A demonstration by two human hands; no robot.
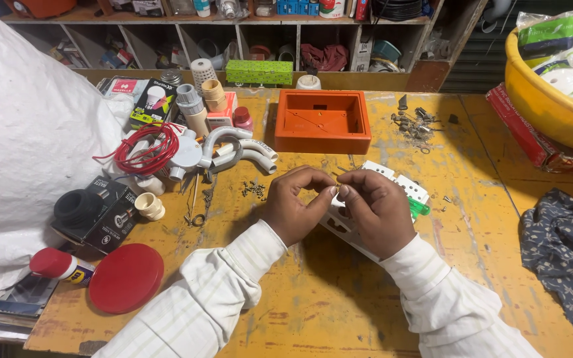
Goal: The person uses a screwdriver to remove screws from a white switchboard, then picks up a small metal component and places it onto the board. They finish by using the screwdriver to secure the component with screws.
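Together, two hands, left hand (293,209) and right hand (378,211), meet fingertip to fingertip, each grip pinched narrow on something too small to tell, above one white switch plate (399,189) on the yellow tabletop (339,298); one orange box (322,121), three grey pipe bends (240,151) lie beyond.

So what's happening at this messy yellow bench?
A person in white sleeves has both hands together over a yellow workbench. The left hand and right hand meet at the fingertips, pinching something too small to make out. Under the hands lies a white plastic plate with a green-handled tool beside it. An open orange box sits just beyond, grey pipe bends and a red wire coil to the left, and tiny screws are scattered nearby.
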